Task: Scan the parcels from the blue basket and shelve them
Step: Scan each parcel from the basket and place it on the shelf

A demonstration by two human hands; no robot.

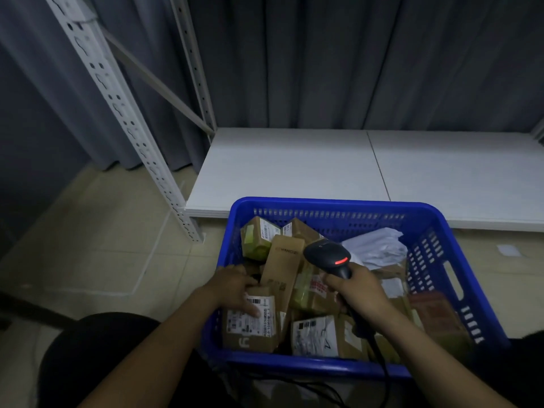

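Grey perforated steel forms the shelf upright (117,107) at far left, standing on pale floor tiles before a dark curtain. From its foot the white shelf board (294,166) runs off to the right, low and just behind the blue basket (323,203).

In the basket's near-left corner the left hand (235,287) grips the labelled box (250,331) by its top edge. The thumb lies across the white shipping label and the fingers curl over the far side. That label carries barcodes and lines of print too blurred to read, and a pale logo mark sits low on the brown card.

Just to the right a tall carton (284,269) leans upright, its printed word illegible. Behind it stands a green-taped box (259,240). Near the front rim lies a flat parcel (318,337) whose white label bears a hand-drawn mark like a Z.

Above the middle of the pile the right hand (360,290) is wrapped round the handle of the black scanner (328,254). Its red light glows and its head points away from the labelled box. Its cable (379,357) trails down over the near rim.

A crumpled white mailer bag (376,248) fills the far-right corner, with a reddish-brown parcel (432,310) against the right wall.
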